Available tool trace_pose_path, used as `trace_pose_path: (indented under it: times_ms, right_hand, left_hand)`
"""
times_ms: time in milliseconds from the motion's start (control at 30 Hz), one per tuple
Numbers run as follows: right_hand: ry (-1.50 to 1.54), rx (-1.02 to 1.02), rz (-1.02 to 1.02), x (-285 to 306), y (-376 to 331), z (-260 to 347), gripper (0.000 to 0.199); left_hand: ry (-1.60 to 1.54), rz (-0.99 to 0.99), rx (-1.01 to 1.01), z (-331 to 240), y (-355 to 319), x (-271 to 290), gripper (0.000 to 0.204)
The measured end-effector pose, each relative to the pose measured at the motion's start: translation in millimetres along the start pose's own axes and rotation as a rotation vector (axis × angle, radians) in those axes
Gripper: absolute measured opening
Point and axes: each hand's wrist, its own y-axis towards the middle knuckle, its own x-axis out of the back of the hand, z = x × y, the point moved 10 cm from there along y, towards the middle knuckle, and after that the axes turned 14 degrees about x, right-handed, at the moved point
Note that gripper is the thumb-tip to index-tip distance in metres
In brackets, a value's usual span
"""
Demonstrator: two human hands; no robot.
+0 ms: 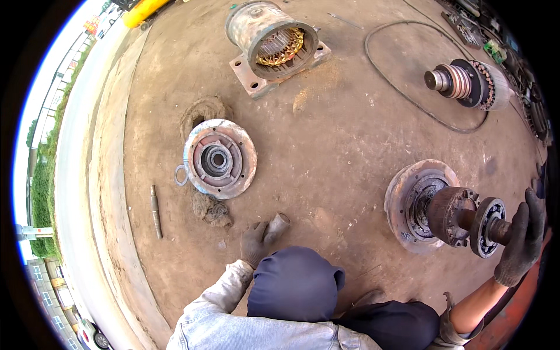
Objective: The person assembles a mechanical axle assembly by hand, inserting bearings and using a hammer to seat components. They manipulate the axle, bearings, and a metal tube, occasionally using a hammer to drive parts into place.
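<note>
One short tube [279, 224] sits within the left hand [254, 244], fingers curled; the right hand [522, 240] has straight fingers beside a shaft [500, 231].

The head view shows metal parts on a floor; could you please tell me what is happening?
A person in a light denim jacket is working over a dusty brown floor. The dark-gloved left grip holds a short grey metal cylinder; the dark-gloved right grip is at the free end of a dark metal shaft carrying a steel ball bearing. Nearby lie a round metal cover, a grey cylindrical housing with golden windings, and a rotor with copper-coloured rings.
</note>
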Motion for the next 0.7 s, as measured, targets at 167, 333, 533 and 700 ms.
trace_pose_path:
  times_ms: [167,333,533,700]
  right_hand:
    - [-0.008,-0.077,-0.001,-10.2,-9.9,-15.2,0.029]
    - [-0.021,0.021,-0.068,-11.6,1.7,6.7,0.029]
    - [0.113,0.082,-0.122,-7.3,-6.4,23.6,0.025]
    - [0.051,-0.161,-0.120,-9.4,-8.7,17.0,0.027]
  left_hand:
    - [0.060,-0.076,0.002,-12.2,17.1,-33.0,0.066]
    - [0.242,-0.122,0.022,-17.2,29.1,-46.8,0.075]
    - [0.362,-0.079,0.039,-22.3,35.3,-48.5,0.074]
    - [0.394,-0.097,0.052,-19.7,33.8,-54.0,0.075]
